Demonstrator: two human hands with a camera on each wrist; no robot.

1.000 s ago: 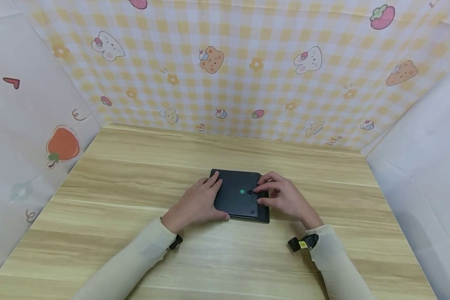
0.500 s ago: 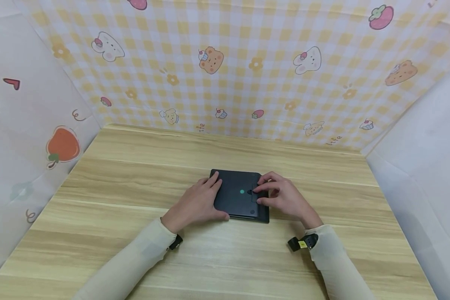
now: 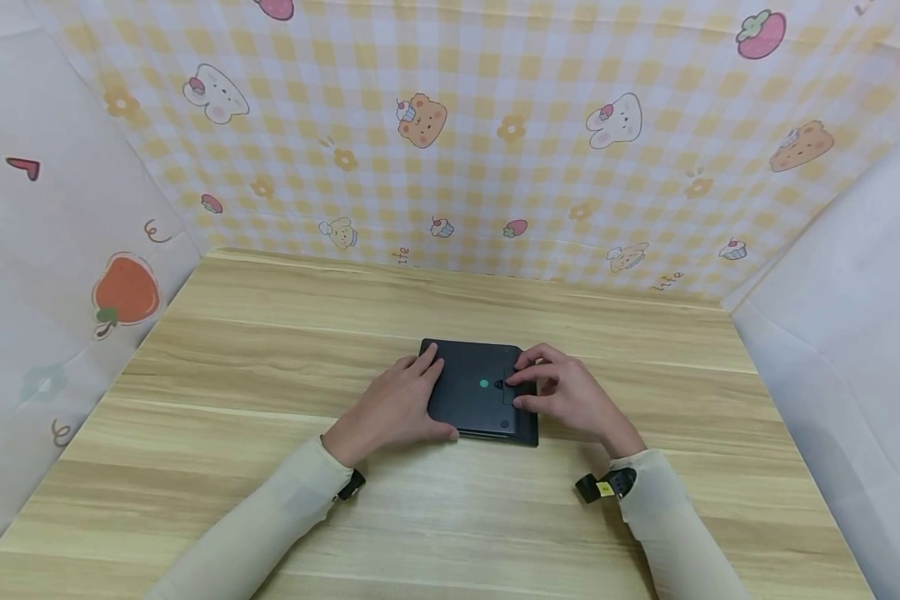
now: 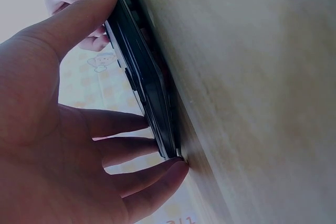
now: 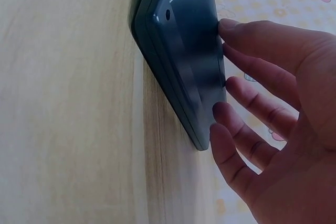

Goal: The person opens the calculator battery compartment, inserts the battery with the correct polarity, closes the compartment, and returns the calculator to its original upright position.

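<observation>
A black calculator [image 3: 459, 387] lies face down on the table, its back showing a green round sticker [image 3: 483, 383]. Keys [image 4: 137, 20] show along its underside in the left wrist view. My left hand [image 3: 396, 408] grips its left end, thumb against the near edge and fingers over the far left part. Toward its right end is a battery cover [image 3: 509, 395] with a small latch [image 3: 498, 384]. My right hand [image 3: 570, 393] touches this end with bent, spread fingertips, one finger right at the latch and the thumb nearer to me.
The wooden table [image 3: 285, 333] carries the calculator near its middle. Behind it hangs a yellow checked cloth [image 3: 465, 167] with cartoon prints. White cloth walls [image 3: 45, 333] stand at both sides. Each wrist wears a small black camera [image 3: 588, 488].
</observation>
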